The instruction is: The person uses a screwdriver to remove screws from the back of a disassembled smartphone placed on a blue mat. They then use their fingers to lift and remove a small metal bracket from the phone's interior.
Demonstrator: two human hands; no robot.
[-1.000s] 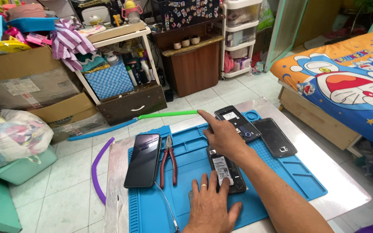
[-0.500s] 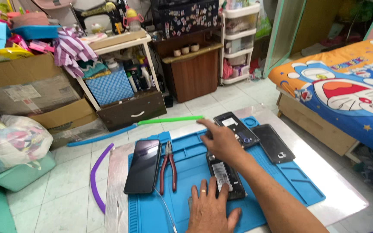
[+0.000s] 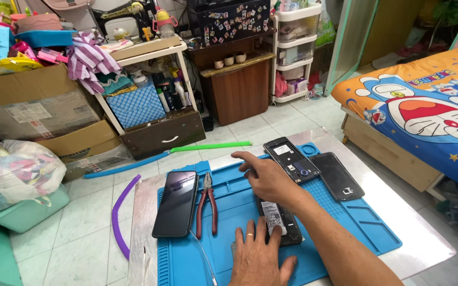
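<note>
An opened phone [image 3: 278, 220], its back removed and a labelled battery exposed, is seen lying on the blue work mat [image 3: 229, 196]. It is pressed down at its near end by the left hand [image 3: 260, 257], whose fingers are spread flat, with a ring worn on one of them; nothing is gripped by this hand. The far end of the opened phone is covered by the right hand [image 3: 267, 177], which is held loosely open above the mat with the index finger extended away from the person; whether the phone is touched by it cannot be told.

Just beyond the right hand, a second opened phone body [image 3: 291, 159] is laid at an angle, and beside that, further to the hand's right, a dark back cover [image 3: 336, 176] is placed. To the left of both hands, red-handled pliers [image 3: 207, 204] are set on the mat, and a phone with a dark screen [image 3: 176, 203] is laid just beyond them at the mat's edge. The mat is carried on a pale metal-topped table [image 3: 425, 233]. Past the table, a green tube [image 3: 210, 146] and a purple tube [image 3: 119, 212] are seen on the tiled floor.
</note>
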